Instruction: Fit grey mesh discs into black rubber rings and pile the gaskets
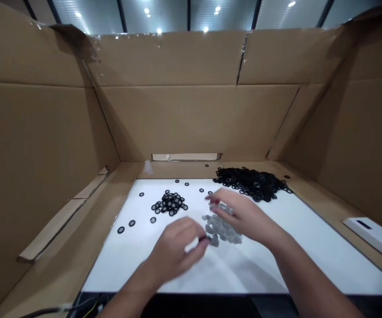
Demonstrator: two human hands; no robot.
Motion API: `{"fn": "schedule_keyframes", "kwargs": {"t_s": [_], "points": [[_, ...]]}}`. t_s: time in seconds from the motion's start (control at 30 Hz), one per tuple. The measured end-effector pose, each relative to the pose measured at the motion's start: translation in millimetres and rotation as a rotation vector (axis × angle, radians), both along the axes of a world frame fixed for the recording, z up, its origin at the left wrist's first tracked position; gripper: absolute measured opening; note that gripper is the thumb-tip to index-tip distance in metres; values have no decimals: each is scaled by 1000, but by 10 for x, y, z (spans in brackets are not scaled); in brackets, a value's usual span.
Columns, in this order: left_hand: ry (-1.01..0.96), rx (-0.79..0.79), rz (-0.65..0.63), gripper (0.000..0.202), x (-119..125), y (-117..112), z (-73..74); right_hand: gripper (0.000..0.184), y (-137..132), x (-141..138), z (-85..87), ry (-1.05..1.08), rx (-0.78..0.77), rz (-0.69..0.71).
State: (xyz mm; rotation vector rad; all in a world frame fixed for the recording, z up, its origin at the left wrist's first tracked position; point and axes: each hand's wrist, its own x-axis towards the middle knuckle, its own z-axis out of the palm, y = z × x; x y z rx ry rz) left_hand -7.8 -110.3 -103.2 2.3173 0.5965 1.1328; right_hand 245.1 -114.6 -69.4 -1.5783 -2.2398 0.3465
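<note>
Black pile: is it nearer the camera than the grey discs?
No, the black pile lies beyond the grey discs, toward the back wall.

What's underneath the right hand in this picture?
Around and below the right hand, part of a pile of grey discs shows on the white surface. Whatever the hand itself covers cannot be seen.

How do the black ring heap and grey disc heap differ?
The heap of black rings is larger than the heap of grey discs. The rings have open centres; the discs look solid. The rings lie farther back, while the discs sit nearer, partly hidden by the right hand. Both are loose heaps.
</note>
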Motion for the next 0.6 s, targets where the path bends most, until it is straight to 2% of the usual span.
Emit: {"fn": "schedule_keyframes", "kwargs": {"t_s": [0.1, 0.2, 0.27, 0.43, 0.6], "points": [[78, -66, 90, 16, 255, 462, -16, 7, 121, -101, -323, -302, -90, 72], [84, -77, 138, 19, 449, 887, -171, 10, 185, -167, -652, -363, -104, 62], [83, -69, 141, 19, 523, 1051, -304, 13, 196, -178, -776, -377, -91, 46], [62, -34, 138, 18, 508, 1127, -605, 15, 217, -135, -804, -364, -91, -16], [62, -92, 141, 21, 360, 1126, -741, 16, 279, -30, -753, -139, -223, -59]]}}
